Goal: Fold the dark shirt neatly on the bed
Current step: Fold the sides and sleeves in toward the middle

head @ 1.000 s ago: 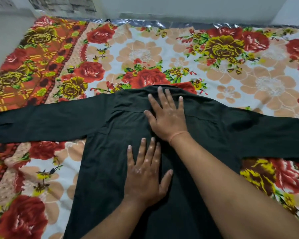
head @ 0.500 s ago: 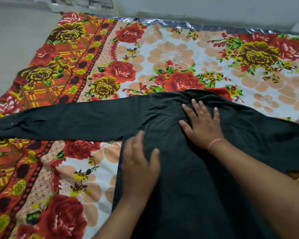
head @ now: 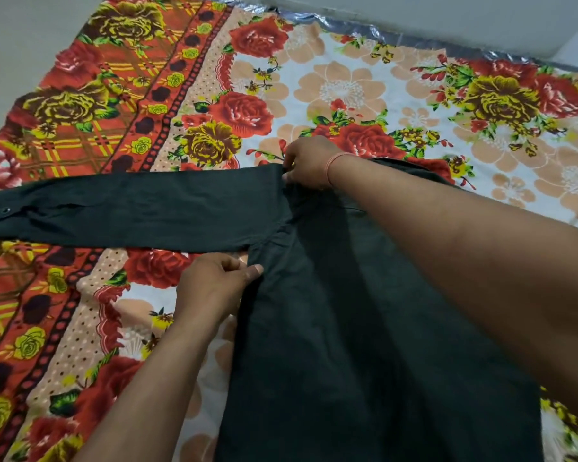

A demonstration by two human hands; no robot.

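The dark shirt (head: 347, 311) lies back-up on the flowered bed sheet (head: 347, 95), its left sleeve (head: 131, 211) stretched flat to the left with a buttoned cuff at the frame's edge. My left hand (head: 214, 285) pinches the shirt's left side edge just below the armpit. My right hand (head: 309, 161) reaches across and pinches the cloth at the left shoulder, where the sleeve joins the body. My right forearm covers the collar area and the shirt's right side.
The sheet's red and orange border (head: 80, 111) runs along the left. A pale wall and a silvery strip (head: 397, 31) edge the bed at the back. Bare floor (head: 20, 35) shows at the far left.
Both hands left the shirt's back, where they lay flat, and moved left. They now pinch the left shoulder and left side edge. The view swung left.
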